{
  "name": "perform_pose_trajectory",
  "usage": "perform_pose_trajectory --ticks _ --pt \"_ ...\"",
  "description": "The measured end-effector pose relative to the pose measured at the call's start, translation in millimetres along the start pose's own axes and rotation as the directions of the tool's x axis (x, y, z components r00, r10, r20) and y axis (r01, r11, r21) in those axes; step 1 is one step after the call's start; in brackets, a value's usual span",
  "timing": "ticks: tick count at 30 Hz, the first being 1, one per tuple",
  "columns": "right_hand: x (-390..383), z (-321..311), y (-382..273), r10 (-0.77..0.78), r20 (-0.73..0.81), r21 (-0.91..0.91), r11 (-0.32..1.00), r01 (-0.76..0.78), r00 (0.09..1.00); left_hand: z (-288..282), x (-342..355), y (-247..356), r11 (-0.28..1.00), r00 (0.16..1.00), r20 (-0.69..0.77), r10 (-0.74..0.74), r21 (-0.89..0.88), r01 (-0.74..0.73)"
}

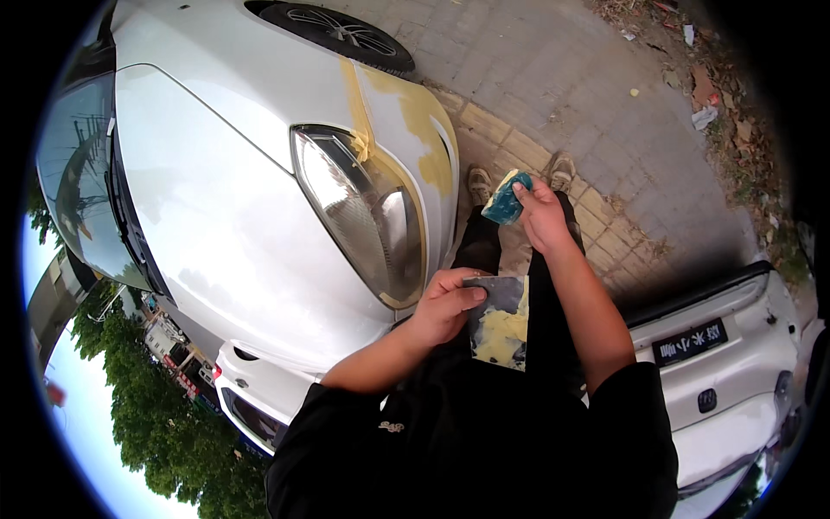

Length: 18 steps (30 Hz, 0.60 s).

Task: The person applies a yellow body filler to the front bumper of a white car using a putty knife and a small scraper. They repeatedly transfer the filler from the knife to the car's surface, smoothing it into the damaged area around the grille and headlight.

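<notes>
My left hand (441,310) grips the edge of a flat dark mixing board (506,288), thumb on top. Pale yellow putty (500,336) is smeared over the board's lower part. Farther forward and to the right, my right hand (546,218) pinches a teal putty spreader (503,204), which has yellow putty along its edge. Board and spreader are apart. Ahead on the left, a white car's front bumper (443,203) carries yellow putty patches (425,130). Yellow masking tape (356,99) runs along the panel seam and round the headlight (367,221).
The car's front wheel (341,33) is at the top. Paving with a yellow tactile strip (605,238) lies under my shoes (478,183). Litter and dirt (726,104) edge the right side. A second white vehicle (735,381) stands close at lower right, another white car (259,389) at lower left.
</notes>
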State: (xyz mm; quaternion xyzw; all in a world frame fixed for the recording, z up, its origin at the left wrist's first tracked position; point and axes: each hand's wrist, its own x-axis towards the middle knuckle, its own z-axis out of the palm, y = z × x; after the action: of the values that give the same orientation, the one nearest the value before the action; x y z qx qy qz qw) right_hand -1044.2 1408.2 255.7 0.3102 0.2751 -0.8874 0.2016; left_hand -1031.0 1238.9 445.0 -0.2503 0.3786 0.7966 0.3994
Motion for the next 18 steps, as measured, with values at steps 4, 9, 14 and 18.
perform_pose_trajectory --ticks 4,9,14,18 --pt "-68.3 33.0 -79.4 -0.061 0.1 0.165 0.985 0.043 0.993 65.3 -16.3 12.5 0.966 0.967 -0.102 0.233 -0.088 -0.242" --pt "-153.6 98.9 -167.4 -0.154 0.307 -0.009 0.986 0.165 0.939 154.4 -48.6 25.5 0.905 0.909 -0.143 0.392 -0.116 -0.408" --pt "-234.0 156.4 -214.2 -0.339 0.397 -0.236 0.86 0.452 0.853 205.1 -85.3 23.1 0.872 0.886 -0.092 0.455 -0.158 -0.464" --pt "-275.1 179.8 -218.4 -0.469 0.559 -0.368 0.598 0.712 0.684 239.3 -117.3 32.7 0.825 0.84 -0.024 0.542 -0.176 -0.537"
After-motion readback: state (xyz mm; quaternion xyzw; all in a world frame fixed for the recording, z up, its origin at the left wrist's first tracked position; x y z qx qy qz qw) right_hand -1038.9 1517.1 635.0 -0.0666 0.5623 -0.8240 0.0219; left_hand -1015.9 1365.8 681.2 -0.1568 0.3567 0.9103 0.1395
